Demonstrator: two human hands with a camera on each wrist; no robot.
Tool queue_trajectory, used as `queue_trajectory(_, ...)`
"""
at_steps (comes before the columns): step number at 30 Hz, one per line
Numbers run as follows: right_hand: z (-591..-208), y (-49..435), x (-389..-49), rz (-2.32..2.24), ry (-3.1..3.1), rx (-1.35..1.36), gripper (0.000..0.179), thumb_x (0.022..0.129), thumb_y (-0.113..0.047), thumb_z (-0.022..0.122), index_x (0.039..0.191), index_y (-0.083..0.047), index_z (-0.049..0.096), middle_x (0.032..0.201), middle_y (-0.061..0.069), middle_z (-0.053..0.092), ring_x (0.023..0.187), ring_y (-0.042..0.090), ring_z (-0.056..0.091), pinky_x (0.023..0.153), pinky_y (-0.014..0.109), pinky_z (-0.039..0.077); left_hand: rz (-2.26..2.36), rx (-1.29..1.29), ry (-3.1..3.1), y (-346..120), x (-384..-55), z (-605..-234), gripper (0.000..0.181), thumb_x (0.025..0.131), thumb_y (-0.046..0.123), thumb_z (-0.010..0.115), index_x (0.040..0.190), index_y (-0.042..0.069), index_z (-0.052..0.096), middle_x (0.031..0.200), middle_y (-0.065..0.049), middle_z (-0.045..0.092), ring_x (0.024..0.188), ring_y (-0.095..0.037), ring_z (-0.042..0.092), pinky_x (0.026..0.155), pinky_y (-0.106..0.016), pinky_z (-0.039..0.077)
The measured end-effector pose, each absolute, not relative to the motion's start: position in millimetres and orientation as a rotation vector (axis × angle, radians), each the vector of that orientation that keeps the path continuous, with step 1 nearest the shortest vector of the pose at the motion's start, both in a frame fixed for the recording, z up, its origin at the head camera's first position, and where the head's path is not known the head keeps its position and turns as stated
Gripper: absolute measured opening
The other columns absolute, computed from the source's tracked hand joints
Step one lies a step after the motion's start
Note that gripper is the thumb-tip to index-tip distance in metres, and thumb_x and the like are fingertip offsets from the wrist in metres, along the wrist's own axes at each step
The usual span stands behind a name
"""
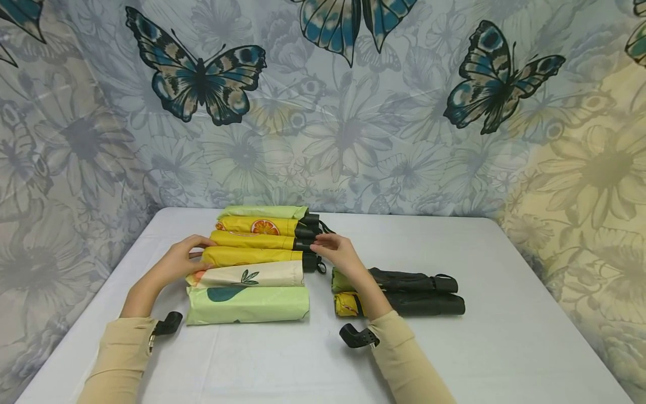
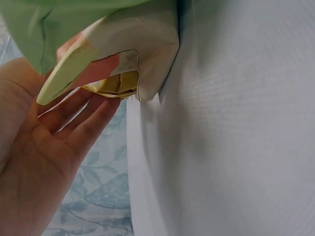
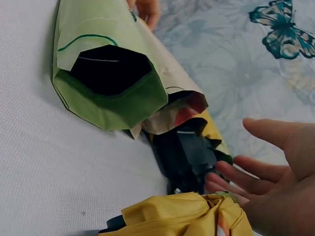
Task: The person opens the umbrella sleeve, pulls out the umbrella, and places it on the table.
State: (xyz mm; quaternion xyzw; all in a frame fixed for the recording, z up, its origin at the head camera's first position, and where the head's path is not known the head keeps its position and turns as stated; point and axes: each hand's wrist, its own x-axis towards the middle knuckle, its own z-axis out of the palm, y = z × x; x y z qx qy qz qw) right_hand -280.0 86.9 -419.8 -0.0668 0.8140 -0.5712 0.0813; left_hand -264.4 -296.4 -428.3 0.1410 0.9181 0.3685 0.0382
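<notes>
Several folded umbrellas and covers lie side by side in a row. In the head view my left hand point(image 1: 184, 258) is at the left end of the nearest yellow umbrella point(image 1: 252, 256), fingers extended in the left wrist view. My right hand point(image 1: 339, 252) is at the black handles point(image 1: 305, 245) on the row's right side, its fingers loosely straight in the right wrist view. A cream cover point(image 1: 272, 275) and a light green cover point(image 1: 272, 304) lie in front of the yellow umbrellas. The right wrist view shows the light green cover's point(image 3: 106, 110) dark open mouth.
Right of the row lie two folded umbrellas without covers, mostly black: one with a green end point(image 1: 340, 280), the other with a yellow end point(image 1: 347, 304). My right forearm crosses over them. A lime umbrella point(image 1: 262, 211) ends the row near the white table's point(image 1: 404, 241) back edge. Butterfly-patterned fabric point(image 1: 348, 140) hangs behind.
</notes>
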Motion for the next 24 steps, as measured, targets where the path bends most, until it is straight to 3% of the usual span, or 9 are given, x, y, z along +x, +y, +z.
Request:
queue_trajectory(15, -422.0, 79.2, -282.8, -1.693, 2.495, -0.178, 0.042, 0.092, -0.018, 0.068, 0.129, 0.001, 0.060, 0.124, 0.018, 0.065, 0.115, 0.032, 0.063, 0.098, 0.043, 0.054, 1.136, 0.437, 2.810, -296.5, -262.7, -427.8, 0.048, 0.085, 0.003, 0.072, 0.128, -0.005, 0.054, 0.134, -0.026, 0.050, 0.129, -0.046, 0.045, 0.106, -0.055, 0.046)
queue_trajectory(24, -424.4, 77.6, -279.9, -1.663, 2.530, -0.155, 0.035, 0.092, -0.017, 0.069, 0.122, -0.001, 0.064, 0.112, 0.016, 0.068, 0.105, 0.029, 0.064, 0.091, 0.040, 0.056, 1.140, 0.446, 2.815, -296.5, -263.6, -428.0, 0.047, 0.085, 0.004, 0.072, 0.128, -0.005, 0.054, 0.135, -0.026, 0.049, 0.131, -0.046, 0.044, 0.106, -0.055, 0.045)
